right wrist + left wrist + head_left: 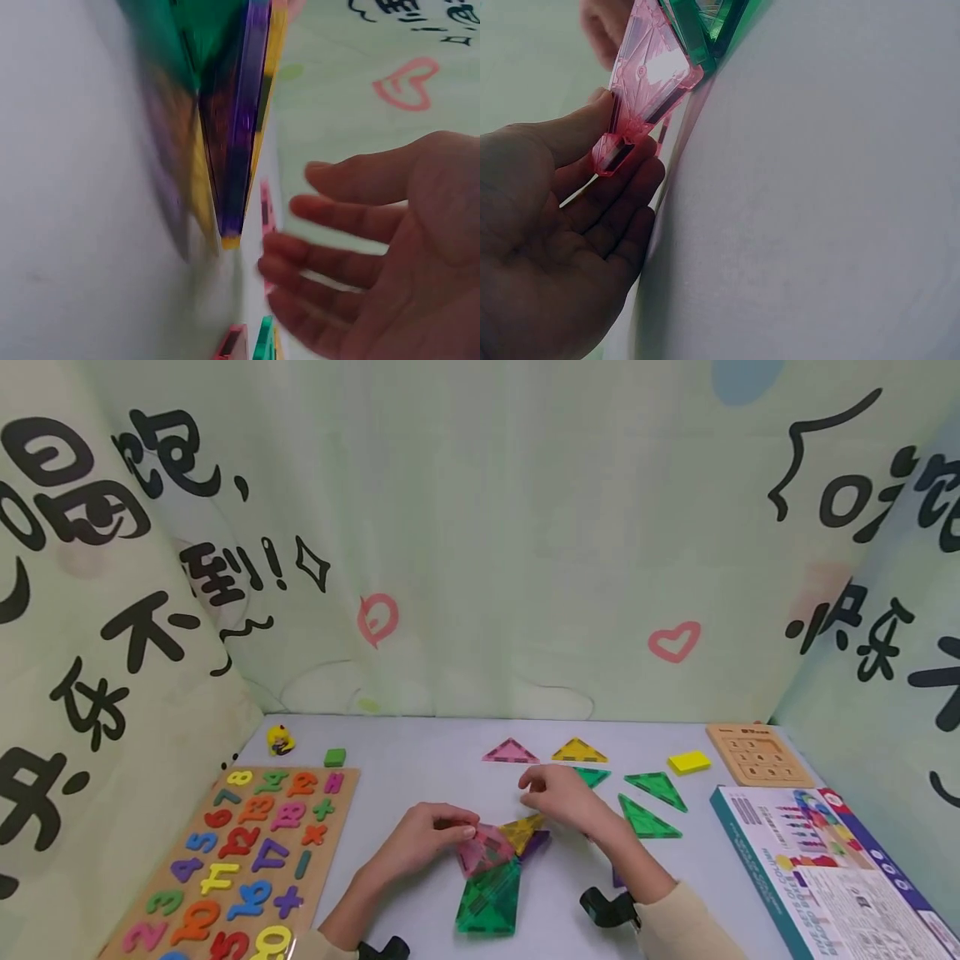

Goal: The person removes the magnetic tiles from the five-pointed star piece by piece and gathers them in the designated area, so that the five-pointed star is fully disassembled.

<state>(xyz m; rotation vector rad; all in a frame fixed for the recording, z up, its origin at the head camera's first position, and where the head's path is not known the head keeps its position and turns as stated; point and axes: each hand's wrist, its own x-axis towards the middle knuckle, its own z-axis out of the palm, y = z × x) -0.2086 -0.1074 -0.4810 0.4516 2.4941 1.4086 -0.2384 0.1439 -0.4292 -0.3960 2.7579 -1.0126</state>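
Pinched a pink tile (482, 853) with left hand (427, 837), lower centre of head frame, against a green block (489, 902); in left wrist frame, aimed its narrow end lower left, long axis steep. Held right hand (566, 795) spread near a yellow tile (520, 836). Caught edge-on in right wrist frame, tapering downward, a purple tile (241, 127) partly covered in head frame.

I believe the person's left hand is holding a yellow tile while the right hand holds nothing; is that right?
Not quite: the left hand holds a pink tile, not a yellow one, as the left wrist view shows. The right hand does hold nothing.
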